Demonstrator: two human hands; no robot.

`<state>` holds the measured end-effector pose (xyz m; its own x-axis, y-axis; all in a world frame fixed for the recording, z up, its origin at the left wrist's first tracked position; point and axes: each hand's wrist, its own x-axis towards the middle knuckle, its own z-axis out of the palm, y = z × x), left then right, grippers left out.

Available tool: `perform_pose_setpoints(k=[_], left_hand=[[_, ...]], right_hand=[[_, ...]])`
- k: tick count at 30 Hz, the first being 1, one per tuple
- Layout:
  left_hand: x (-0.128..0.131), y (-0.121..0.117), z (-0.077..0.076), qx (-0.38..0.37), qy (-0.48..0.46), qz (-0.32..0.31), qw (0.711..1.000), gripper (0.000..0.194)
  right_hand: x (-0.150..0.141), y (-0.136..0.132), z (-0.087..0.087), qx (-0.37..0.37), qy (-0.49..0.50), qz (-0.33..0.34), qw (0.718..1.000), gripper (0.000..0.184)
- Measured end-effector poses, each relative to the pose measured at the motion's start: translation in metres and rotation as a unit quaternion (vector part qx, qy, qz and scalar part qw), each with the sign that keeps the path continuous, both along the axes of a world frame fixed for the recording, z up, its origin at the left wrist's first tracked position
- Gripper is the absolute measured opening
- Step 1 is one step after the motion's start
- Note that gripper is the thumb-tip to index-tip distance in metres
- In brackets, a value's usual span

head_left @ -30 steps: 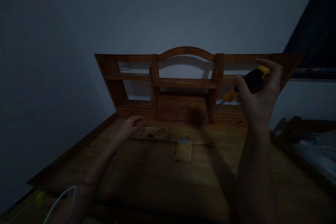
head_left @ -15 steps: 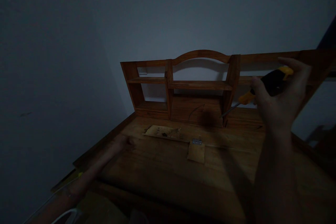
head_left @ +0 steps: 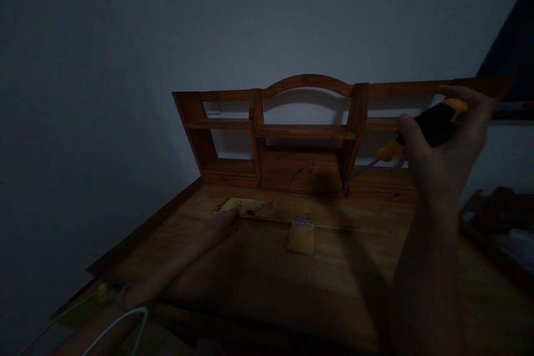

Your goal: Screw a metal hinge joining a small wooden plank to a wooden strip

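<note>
Dim desk (head_left: 258, 272); right hand (head_left: 448, 164) grips screwdriver (head_left: 431, 122), can't tell left hand's (head_left: 225, 223) grip. Likely positioning step; next needs steady aim.

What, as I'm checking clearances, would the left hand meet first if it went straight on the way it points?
Most likely the pale, ragged-edged strip on the wooden surface, just ahead of the left hand; in this dim view I can't tell whether hand and strip touch.
</note>
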<state>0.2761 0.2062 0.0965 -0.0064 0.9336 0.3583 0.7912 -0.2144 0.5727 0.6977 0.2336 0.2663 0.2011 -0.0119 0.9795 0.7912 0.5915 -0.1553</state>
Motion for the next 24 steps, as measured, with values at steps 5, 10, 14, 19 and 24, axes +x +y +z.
perform_pose_setpoints(k=[5, 10, 14, 19, 24], left_hand=[[0.098, 0.048, -0.016, 0.023, -0.035, -0.175, 0.984, 0.016], [0.159, 0.064, -0.04, 0.069, -0.068, -0.267, 0.959, 0.024], [0.157, 0.06, -0.054, 0.063, -0.113, -0.302, 0.944, 0.028], [0.143, 0.054, -0.051, -0.055, -0.194, -0.311, 0.929, 0.024], [0.151, 0.002, -0.046, -0.189, -0.096, -0.461, 0.862, 0.026]], right_hand=[[0.008, 0.008, -0.001, -0.006, -0.003, -0.01, 1.0, 0.061], [0.002, 0.009, 0.0, 0.009, -0.029, 0.012, 0.999, 0.058], [0.0, 0.01, 0.0, -0.005, -0.042, 0.011, 0.999, 0.057], [0.004, 0.013, 0.0, -0.01, -0.057, -0.007, 0.998, 0.058], [0.004, 0.006, 0.001, -0.01, -0.055, -0.003, 0.998, 0.057]])
